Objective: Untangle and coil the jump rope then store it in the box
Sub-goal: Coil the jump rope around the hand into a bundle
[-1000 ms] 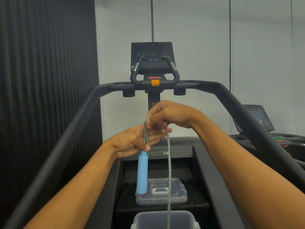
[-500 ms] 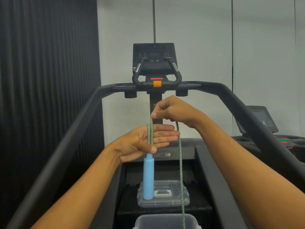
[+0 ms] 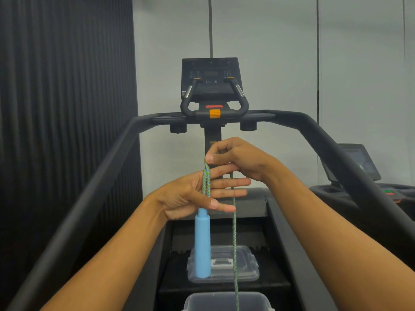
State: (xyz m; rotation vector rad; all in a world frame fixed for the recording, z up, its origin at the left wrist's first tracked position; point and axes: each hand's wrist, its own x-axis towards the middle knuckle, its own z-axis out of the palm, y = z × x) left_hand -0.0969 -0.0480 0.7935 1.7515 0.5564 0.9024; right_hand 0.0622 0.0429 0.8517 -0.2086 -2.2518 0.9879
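Note:
The jump rope (image 3: 234, 239) is a green-blue braided cord with a light blue handle (image 3: 202, 245) hanging straight down. My left hand (image 3: 197, 196) is held palm-up with fingers spread; strands of rope lie doubled across the palm, pinned by the thumb just above the handle. Above it, my right hand (image 3: 235, 160) pinches the top of the rope loop between thumb and forefinger. One strand drops from there down into the clear plastic box (image 3: 226, 303) at the bottom edge.
The box's clear lid (image 3: 244, 265) lies on the treadmill belt beyond the box. Black treadmill handrails (image 3: 94, 189) run along both sides, with the console (image 3: 211, 77) ahead. A second treadmill (image 3: 359, 167) stands at the right.
Both hands have risen slightly. My right hand lifted the rope loop up over the left fingers, and my left fingers have spread open under the strands.

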